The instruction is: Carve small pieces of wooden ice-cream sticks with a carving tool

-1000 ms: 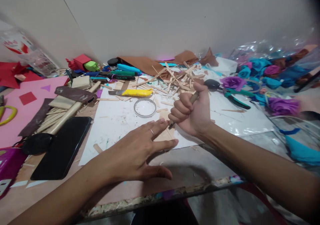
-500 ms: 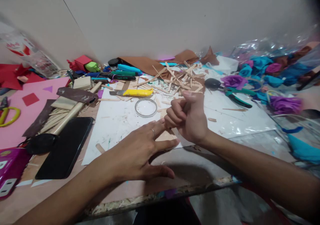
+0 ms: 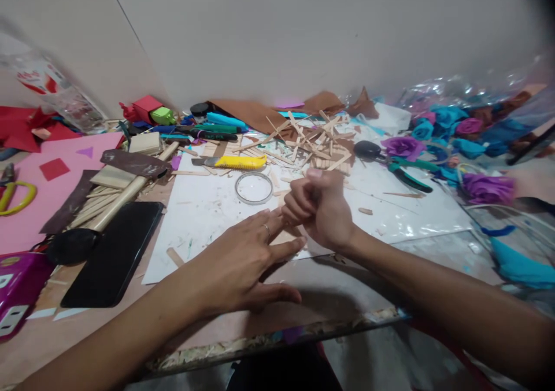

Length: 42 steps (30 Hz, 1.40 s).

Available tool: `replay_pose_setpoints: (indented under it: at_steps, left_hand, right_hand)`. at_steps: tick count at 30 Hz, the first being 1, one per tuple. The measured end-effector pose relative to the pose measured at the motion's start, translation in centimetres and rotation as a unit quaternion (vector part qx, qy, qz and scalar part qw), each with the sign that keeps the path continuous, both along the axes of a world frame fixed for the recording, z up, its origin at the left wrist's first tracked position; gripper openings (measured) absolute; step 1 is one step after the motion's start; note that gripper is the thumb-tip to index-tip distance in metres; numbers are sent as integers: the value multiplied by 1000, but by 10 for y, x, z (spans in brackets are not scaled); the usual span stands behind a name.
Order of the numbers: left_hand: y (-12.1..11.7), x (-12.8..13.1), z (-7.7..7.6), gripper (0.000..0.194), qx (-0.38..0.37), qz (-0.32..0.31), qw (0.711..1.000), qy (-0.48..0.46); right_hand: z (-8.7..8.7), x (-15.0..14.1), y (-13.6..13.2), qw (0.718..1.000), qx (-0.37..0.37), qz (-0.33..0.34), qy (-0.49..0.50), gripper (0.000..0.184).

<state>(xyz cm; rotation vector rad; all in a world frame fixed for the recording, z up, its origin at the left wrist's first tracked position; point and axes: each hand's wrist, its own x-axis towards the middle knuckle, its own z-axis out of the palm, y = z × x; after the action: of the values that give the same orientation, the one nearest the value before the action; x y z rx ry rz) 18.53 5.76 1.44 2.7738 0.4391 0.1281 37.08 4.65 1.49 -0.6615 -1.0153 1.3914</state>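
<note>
My left hand [image 3: 243, 258] reaches over the front of the white sheet [image 3: 203, 206], palm down with its fingers stretched out and a ring on one of them. Its fingertips meet my right hand [image 3: 323, 209], whose fingers are curled in with the thumb on top. Anything inside that closed hand is hidden. A pale flat wooden piece [image 3: 297, 233] shows partly beneath the two hands. Just beyond them lie a roll of clear tape [image 3: 254, 202] and a yellow box cutter [image 3: 240, 162] with its blade pointing left.
Broken wooden sticks [image 3: 321, 139] are heaped at the back. On the left are a black phone [image 3: 113, 258], a mallet [image 3: 73, 246], yellow-handled scissors [image 3: 19, 203] and pink paper [image 3: 26, 220]. Green-handled pliers [image 3: 410, 177] and purple and blue paper flowers [image 3: 488, 185] lie on the right.
My right hand has shifted very slightly left, with its fingers still curled. The left hand keeps nearly the same pose, and the view has moved a little.
</note>
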Motion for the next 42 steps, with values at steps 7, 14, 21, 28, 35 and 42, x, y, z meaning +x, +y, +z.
replay_pose_setpoints:
  at_steps: [7,14,21,28,35,42]
  left_hand:
    - [-1,0,2,70,-16,10,1000,24]
    - [0,1,1,73,-19,10,999,24]
    - [1,1,2,75,-12,8,999,33]
    - [2,1,1,76,-12,8,1000,20]
    - [2,1,1,75,-14,7,1000,22]
    - [1,-2,1,74,-18,6,1000,8]
  right_hand:
    - [20,8,-8,999,42,-23,18,74]
    - [8,9,-3,999,19,22,16,76]
    - [4,11,-1,999,17,40,19,79]
    - [4,14,6,998,-22,38,41,75]
    - [7,20,14,993,-92,37,71,76]
    - [5,18,12,993,-76,31,79,74]
